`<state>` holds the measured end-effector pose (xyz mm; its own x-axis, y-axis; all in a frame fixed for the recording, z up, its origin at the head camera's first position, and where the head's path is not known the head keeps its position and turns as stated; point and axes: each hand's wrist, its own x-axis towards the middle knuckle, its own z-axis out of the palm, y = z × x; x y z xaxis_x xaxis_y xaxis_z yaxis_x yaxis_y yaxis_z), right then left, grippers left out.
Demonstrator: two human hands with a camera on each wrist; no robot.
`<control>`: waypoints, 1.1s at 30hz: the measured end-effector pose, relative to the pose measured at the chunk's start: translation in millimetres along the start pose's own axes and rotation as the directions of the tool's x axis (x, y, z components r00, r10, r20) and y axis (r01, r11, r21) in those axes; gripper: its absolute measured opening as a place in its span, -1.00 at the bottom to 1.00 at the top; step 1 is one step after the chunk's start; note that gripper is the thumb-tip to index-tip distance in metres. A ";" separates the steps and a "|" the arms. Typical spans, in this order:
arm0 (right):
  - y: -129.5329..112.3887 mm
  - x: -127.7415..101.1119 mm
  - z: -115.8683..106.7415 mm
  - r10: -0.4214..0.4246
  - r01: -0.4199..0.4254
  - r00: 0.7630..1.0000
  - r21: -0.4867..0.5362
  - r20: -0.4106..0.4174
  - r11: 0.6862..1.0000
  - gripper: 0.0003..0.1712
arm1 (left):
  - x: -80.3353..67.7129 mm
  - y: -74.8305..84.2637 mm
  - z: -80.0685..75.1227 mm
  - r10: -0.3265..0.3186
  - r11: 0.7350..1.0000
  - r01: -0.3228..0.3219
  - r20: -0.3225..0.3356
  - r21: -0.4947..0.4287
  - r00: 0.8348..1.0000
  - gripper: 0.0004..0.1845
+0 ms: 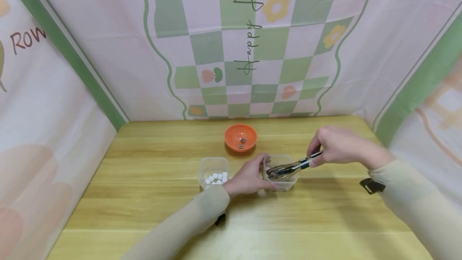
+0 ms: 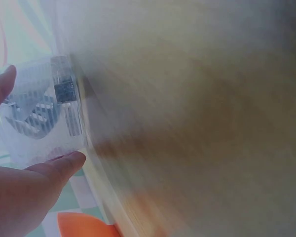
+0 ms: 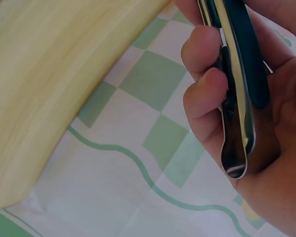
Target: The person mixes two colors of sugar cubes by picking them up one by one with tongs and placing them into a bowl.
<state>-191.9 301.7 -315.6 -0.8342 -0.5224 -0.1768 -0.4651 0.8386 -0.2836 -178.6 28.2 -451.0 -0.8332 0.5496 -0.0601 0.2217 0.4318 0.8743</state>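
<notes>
My left hand (image 1: 249,179) holds a clear plastic container (image 1: 280,173) on the wooden table (image 1: 151,204), thumb on its far rim and fingers along its near side. In the left wrist view the same container (image 2: 39,116) sits between my thumb and fingers, with a small dark piece (image 2: 65,91) inside. My right hand (image 1: 337,145) grips metal tongs (image 1: 294,165) with black handles; their tips reach down into the container. The right wrist view shows my fingers curled round the tongs' (image 3: 237,94) handle end.
A second clear container (image 1: 213,173) with several small white pieces stands left of my left hand. An orange bowl (image 1: 240,137) with a few dark pieces sits farther back. Patterned cloth walls (image 1: 231,43) close in the table on three sides.
</notes>
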 end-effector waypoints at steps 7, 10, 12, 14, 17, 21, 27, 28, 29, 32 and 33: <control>0.0 1.8 2.5 0.014 -0.014 1.000 -0.006 0.001 1.000 -0.83 | -0.1 1.2 0.1 -0.009 1.000 0.009 -0.003 -0.006 1.000 0.06; -0.1 2.4 2.2 0.017 -0.017 1.000 -0.009 0.002 1.000 -0.83 | 0.2 1.9 0.2 -0.005 1.000 0.005 -0.003 -0.009 1.000 0.06; -0.6 3.0 2.0 0.017 -0.017 1.000 -0.012 0.003 1.000 -0.83 | 0.3 1.9 0.3 -0.003 1.000 0.003 -0.004 -0.008 1.000 0.06; -1.5 3.4 1.9 0.013 -0.013 1.000 -0.017 0.005 1.000 -0.84 | 0.4 1.8 0.4 -0.002 1.000 0.002 -0.004 -0.007 1.000 0.07; -2.9 3.5 2.1 0.009 -0.009 1.000 -0.016 0.009 1.000 -0.84 | 0.5 1.6 0.5 -0.006 1.000 0.006 -0.004 -0.003 1.000 0.09; -3.8 2.7 2.5 0.007 -0.007 1.000 -0.008 0.014 1.000 -0.85 | 0.4 1.7 0.7 -0.014 1.000 0.014 -0.003 0.004 1.000 0.10; -3.2 1.3 2.6 -0.008 0.008 1.000 -0.008 0.002 1.000 -0.85 | 0.3 1.3 1.3 -0.013 1.000 0.013 0.003 -0.006 1.000 0.09; -3.1 1.1 2.3 -0.012 0.012 1.000 -0.009 -0.002 1.000 -0.85 | 0.2 1.3 1.2 -0.012 1.000 0.012 0.005 -0.009 1.000 0.09; -2.9 0.9 1.9 -0.017 0.016 1.000 -0.012 -0.010 1.000 -0.85 | 0.0 1.4 1.1 -0.011 1.000 0.011 0.007 -0.011 1.000 0.09; -2.1 0.2 0.3 -0.025 0.025 0.999 -0.025 -0.032 0.999 -0.85 | -0.4 1.5 0.7 -0.010 1.000 0.010 0.008 -0.015 1.000 0.09; -1.8 0.0 -0.3 -0.028 0.026 0.999 -0.030 -0.040 0.999 -0.85 | -0.4 1.8 0.4 -0.015 1.000 0.015 0.009 -0.014 1.000 0.09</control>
<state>-191.2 300.3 -314.8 -0.8323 -0.5387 -0.1308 -0.4957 0.8289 -0.2594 -177.7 29.0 -449.7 -0.8318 0.5495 -0.0780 0.2018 0.4303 0.8798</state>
